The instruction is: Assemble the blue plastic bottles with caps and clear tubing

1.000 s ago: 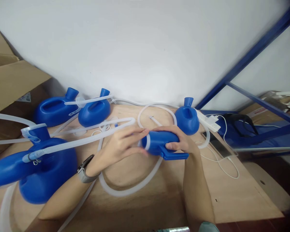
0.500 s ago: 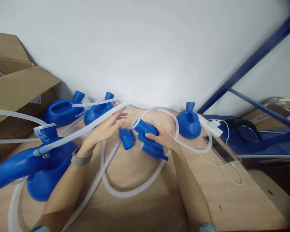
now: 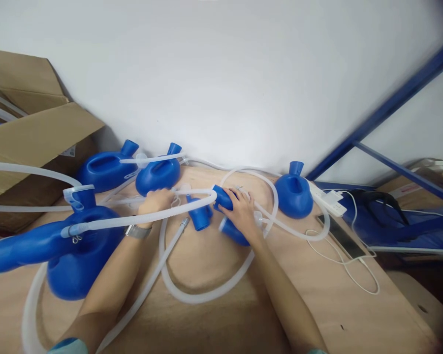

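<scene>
Here, the right hand grips a blue tubular fitting over the middle of the worktop, beside a blue nozzle piece; the left hand curls behind a translucent hose, its contents impossible to tell.

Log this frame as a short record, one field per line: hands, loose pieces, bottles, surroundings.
Left hand: the left hand is behind a pale ribbed tube; what it grips, if anything, is unclear
Right hand: the right hand holds a blue cylindrical piece
Loose pieces: a small blue piece lies between the hands
Bottles: front left; two along the wall at left; one at right
Left edge: open cardboard box
Right side: phone, power strip
</scene>
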### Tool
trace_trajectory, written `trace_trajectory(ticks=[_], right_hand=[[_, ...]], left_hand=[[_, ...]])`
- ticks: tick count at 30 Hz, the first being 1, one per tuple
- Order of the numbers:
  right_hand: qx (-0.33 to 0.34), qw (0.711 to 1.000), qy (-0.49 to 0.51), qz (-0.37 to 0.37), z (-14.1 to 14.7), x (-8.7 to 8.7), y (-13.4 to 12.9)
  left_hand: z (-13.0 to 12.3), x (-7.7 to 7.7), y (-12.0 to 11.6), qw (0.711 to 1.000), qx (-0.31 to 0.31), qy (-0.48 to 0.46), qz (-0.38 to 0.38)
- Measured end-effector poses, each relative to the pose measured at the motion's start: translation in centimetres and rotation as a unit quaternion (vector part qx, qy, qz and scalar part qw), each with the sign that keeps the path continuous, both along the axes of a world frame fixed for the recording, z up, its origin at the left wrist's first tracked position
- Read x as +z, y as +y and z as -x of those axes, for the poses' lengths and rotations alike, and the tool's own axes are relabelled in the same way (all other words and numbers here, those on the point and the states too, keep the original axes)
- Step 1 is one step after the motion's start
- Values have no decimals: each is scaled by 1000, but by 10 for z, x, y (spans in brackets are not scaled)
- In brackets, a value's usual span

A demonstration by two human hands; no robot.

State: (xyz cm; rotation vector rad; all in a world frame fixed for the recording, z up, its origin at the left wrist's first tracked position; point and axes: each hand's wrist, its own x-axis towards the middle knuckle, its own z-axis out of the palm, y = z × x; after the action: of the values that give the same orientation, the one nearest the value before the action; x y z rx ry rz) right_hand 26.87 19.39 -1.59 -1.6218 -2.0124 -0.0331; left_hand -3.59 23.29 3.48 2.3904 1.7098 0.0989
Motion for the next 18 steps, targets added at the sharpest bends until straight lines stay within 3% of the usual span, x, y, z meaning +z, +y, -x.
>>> trace_trajectory(ticks=[9,14,18], right_hand=[[28,996,11,81,-3,-1,0],[53,982,44,178,-5,2,-3],[57,975,45,210,-6,3,-3]], left_hand=[[-7,0,1,991,80,100,36],[-8,0,4,991,77,103,37],[-4,-2,7,992,62,106,34]])
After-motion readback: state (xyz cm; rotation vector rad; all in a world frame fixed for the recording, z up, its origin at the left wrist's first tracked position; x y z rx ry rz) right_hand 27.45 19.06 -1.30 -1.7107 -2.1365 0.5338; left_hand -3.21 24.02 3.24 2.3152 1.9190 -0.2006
